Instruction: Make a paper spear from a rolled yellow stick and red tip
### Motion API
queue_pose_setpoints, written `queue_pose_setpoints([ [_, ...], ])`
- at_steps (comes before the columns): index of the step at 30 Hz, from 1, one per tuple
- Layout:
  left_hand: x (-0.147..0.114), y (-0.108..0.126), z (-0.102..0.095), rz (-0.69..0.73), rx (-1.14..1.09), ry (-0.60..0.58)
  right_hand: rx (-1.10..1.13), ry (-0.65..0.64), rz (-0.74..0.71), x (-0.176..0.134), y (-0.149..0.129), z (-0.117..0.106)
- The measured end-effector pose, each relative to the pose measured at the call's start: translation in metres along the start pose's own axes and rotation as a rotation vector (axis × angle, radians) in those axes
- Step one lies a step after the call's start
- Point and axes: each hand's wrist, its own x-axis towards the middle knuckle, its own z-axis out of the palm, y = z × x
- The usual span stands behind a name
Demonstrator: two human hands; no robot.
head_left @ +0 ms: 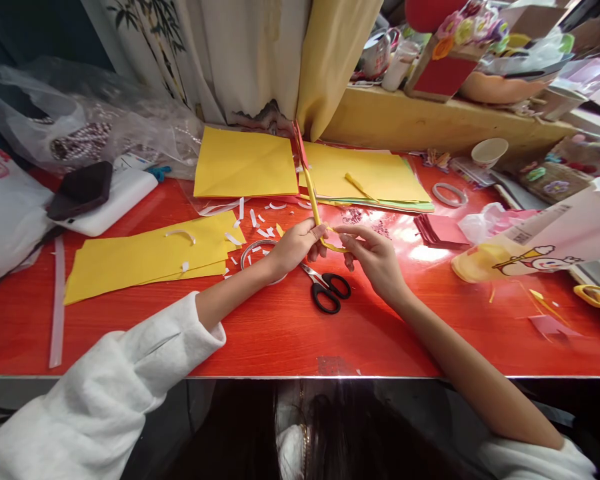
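Pinched in my left hand (300,245) is a thin yellow paper-wrapped stick (311,193), tilted upward, with a red pointed part (301,145) at its far end. My right hand (373,257) is closed at the fingertips on a narrow yellow paper strip (334,247) that runs to the lower end of the stick. Just below my hands lie black-handled scissors (326,293), their blades partly hidden by my left hand. A tape roll (250,253) lies partly behind my left wrist, among white paper scraps (265,233).
Yellow sheets (250,163) and a second yellow stack (365,175) lie at the back of the red table (280,340). Cut yellow pieces (145,260) are on the left, near a phone (83,190). A drink cup (535,240) lies tilted at right, beyond red paper squares (440,231).
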Motion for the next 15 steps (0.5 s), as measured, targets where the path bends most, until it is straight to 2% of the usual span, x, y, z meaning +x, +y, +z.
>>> queue_pose_setpoints([
  [4, -0.0019, 0.0019, 0.0010, -0.010, 0.017, 0.005, -0.301, -0.004, -0.188, 0.0009, -0.0007, -0.0037],
  [8, -0.0023, 0.0028, 0.0016, -0.024, 0.089, 0.012, -0.417, -0.072, -0.275, 0.0028, 0.0013, -0.0050],
  [11, -0.0025, 0.0024, 0.0015, -0.041, 0.133, -0.009, -0.393, -0.084, -0.224, 0.0018, 0.0018, -0.0039],
  [15, -0.0043, 0.0053, 0.0018, -0.034, 0.239, -0.052, -0.197, -0.038, -0.067, -0.0018, 0.0034, -0.0005],
])
